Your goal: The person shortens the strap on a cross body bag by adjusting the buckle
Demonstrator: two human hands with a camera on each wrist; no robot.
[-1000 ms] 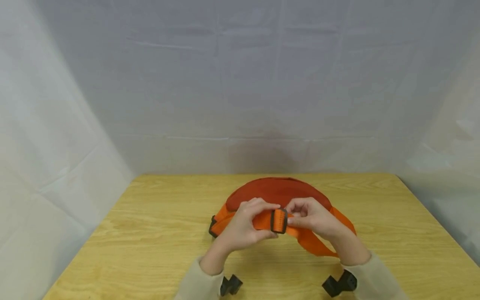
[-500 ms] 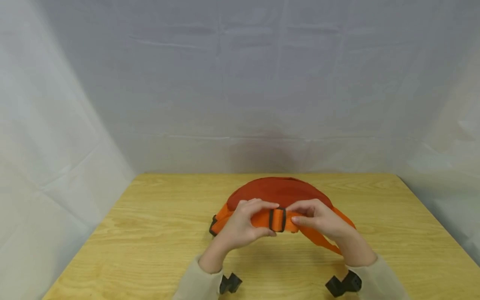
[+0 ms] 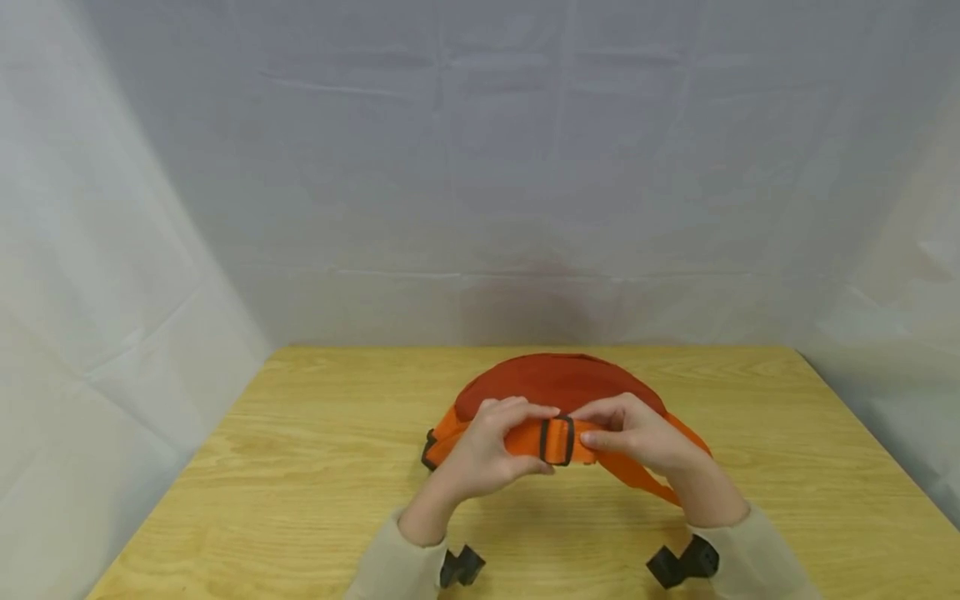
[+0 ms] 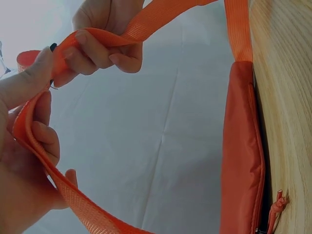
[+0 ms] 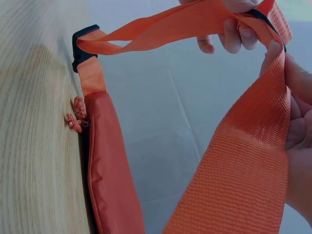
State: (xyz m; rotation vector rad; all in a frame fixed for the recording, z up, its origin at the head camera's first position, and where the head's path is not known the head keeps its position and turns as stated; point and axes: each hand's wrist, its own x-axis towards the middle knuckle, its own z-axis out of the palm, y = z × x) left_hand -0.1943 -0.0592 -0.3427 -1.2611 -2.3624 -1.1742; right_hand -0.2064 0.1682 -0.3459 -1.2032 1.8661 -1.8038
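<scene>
A red waist bag (image 3: 555,383) lies on the table, and its orange strap (image 3: 522,439) is raised in front of it. Threaded on the strap is a black slide adjuster (image 3: 570,442), held between both hands. My left hand (image 3: 486,450) grips the strap and the adjuster's left side, thumb below and index finger above. With thumb and fingers, my right hand (image 3: 641,435) pinches the strap just right of the adjuster. In the left wrist view, strap webbing (image 4: 73,195) runs down past the left palm.
A black plastic buckle (image 3: 429,450) joins strap and bag at the left end. A cord zipper pull (image 5: 74,123) hangs at the bag's edge. Pale sheeting (image 3: 525,167) stands behind the wooden table (image 3: 315,467). Black devices (image 3: 461,567) sit at both wrists.
My right thumb and fingers have shifted slightly right, from the adjuster's edge onto the strap beside it. The loose strap on the right has risen a little. My left hand keeps its grip.
</scene>
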